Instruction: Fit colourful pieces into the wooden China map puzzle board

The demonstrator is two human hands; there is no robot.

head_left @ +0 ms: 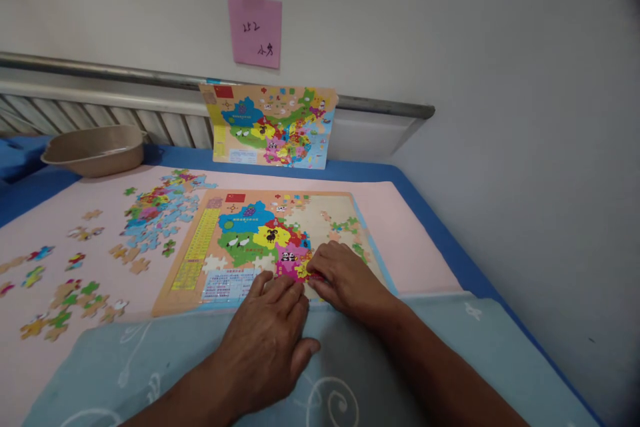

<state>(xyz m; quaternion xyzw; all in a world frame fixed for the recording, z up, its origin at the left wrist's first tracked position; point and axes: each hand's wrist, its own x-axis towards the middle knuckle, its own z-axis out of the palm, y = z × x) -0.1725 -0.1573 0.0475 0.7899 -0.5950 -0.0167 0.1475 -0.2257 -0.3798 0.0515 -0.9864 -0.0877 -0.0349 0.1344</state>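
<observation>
A partly assembled map jigsaw puzzle [245, 217] lies in its board, the left side filled with pieces and bare tan backing showing at the right. My left hand [273, 330] rests palm down at the board's front edge, fingers stretched out over the lower pieces near the pink panda section. Close beside it, my right hand [345, 277] has its thumb and fingers pinched together on a small red puzzle piece [316, 275] at the lower middle of the map. The fingers hide most of that piece. A few loose green pieces [350, 223] lie on the board's right part.
A heap of loose puzzle pieces [160, 210] lies left of the board, with scattered ones [65, 307] nearer me. Behind stands a printed reference map [273, 127] against a metal rail [385, 107]. A tan basin [95, 150] sits back left; a white wall [525, 113] rises at right.
</observation>
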